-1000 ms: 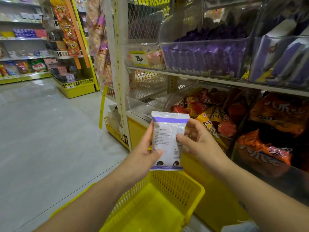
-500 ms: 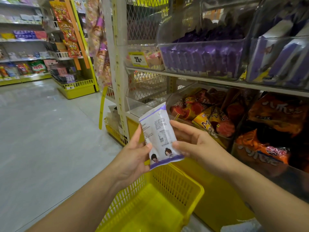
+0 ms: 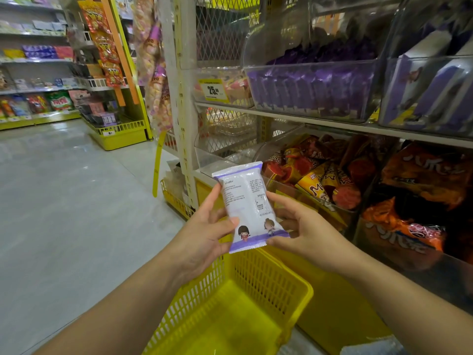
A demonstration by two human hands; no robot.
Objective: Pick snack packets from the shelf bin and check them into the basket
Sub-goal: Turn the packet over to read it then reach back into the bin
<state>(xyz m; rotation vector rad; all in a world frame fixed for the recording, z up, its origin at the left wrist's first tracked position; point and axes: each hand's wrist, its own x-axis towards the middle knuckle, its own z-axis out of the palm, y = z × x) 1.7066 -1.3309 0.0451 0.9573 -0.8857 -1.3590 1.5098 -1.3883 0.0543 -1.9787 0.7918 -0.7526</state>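
**Snack packet (image 3: 249,206) held in both hands over the basket (image 3: 258,275)**

Nearest the camera, the yellow mesh basket sits low between the two bare forearms. Just above its far rim is the packet. It is white with a purple band at each end, has small print on the face turned to the camera, and shows two cartoon figures near its lower edge. It is tilted, with its top leaning left.

The left hand (image 3: 204,237) grips the packet's left edge, thumb pressed on the printed face and fingers (image 3: 214,198) curled behind. The right hand (image 3: 304,231) grips the lower right corner, thumb by the purple band and the other fingers behind the packet.

Beyond the basket and to its right, a clear shelf bin (image 3: 279,149) holds red and orange cone-shaped packets. Large orange bags (image 3: 422,175) are stacked further right. One shelf higher, a second clear bin (image 3: 312,88) is filled with purple packets, and a yellow price tag (image 3: 213,90) hangs just left of it.

Far to the left of the basket, across the grey floor (image 3: 64,201), strips of red snack bags (image 3: 105,47) hang on a yellow-based rack. Behind it are stocked shelves (image 3: 38,73).
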